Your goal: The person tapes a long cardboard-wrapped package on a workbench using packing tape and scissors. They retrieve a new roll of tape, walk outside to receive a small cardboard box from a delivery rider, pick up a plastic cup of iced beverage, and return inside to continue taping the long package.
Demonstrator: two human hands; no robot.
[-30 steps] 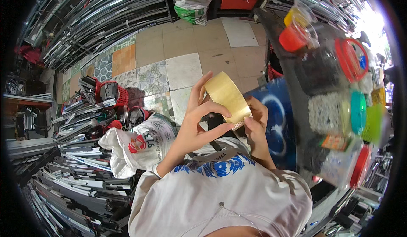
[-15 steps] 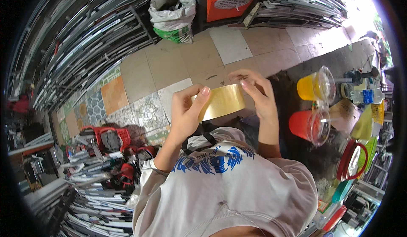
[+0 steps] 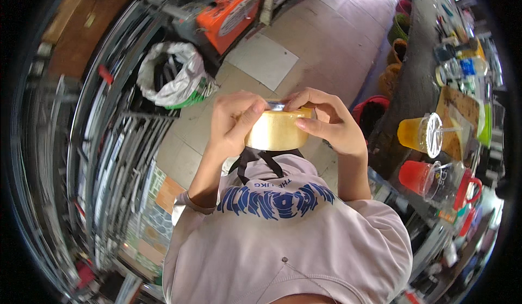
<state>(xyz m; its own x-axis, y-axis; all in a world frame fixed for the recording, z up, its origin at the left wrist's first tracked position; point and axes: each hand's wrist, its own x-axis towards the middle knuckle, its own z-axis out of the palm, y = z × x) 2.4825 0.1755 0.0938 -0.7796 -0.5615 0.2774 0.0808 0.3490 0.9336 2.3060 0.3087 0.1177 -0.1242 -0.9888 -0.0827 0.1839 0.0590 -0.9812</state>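
Observation:
A roll of yellowish-gold packing tape [image 3: 276, 131] is held up in front of my chest, its broad outer face toward me. My left hand [image 3: 235, 120] grips its left side, thumb bent along the upper edge and fingers behind. On the right, my right hand [image 3: 336, 122] is closed on the roll too, thumb pressed to the tape's face and fingers curled over the top. Between the fingertips a bit of the silvery inside of the roll shows. Whether a loose tape end is pinched there, I cannot tell.
Left are racks of metal strips [image 3: 111, 195] and a white sack [image 3: 176, 78]. An orange box [image 3: 231, 18] stands at the back. Along the right a ledge [image 3: 399, 100] carries a yellow drink cup [image 3: 412, 134], a red drink cup [image 3: 416, 176] and a bottle [image 3: 465, 67]. Flowerpots [image 3: 372, 111] stand beside it.
My right hand, loose beside the roll before, has closed on its right side and top. The roll is slightly lower and more level. My view has turned toward the right.

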